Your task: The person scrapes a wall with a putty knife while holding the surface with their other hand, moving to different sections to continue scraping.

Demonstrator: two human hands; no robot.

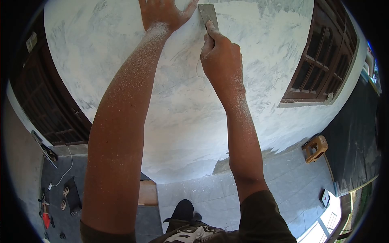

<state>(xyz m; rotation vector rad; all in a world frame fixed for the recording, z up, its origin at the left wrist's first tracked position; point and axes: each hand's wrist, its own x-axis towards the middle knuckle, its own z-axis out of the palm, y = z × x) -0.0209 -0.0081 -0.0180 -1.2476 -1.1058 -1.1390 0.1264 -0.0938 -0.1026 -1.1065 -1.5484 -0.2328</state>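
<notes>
My right hand (222,50) grips a putty knife (207,12), its index finger laid along the flat metal blade. The blade points up and lies against a white, patchily skimmed wall (186,133). Up and to the left, my left hand (164,15) rests on the same wall, thumb stretched out towards the blade. The top edge of the view cuts off its other fingertips. Pale dust coats both wrists and forearms. Grey smears and rough filler marks cover the wall around the hands.
A brown wooden window (320,60) is set in the wall at right, and a dark wooden door (52,93) stands at left. A brown plastic stool (315,149) is by the wall's foot on grey floor tiles (279,182). Sandals (65,197) and a white cable (71,164) lie lower left.
</notes>
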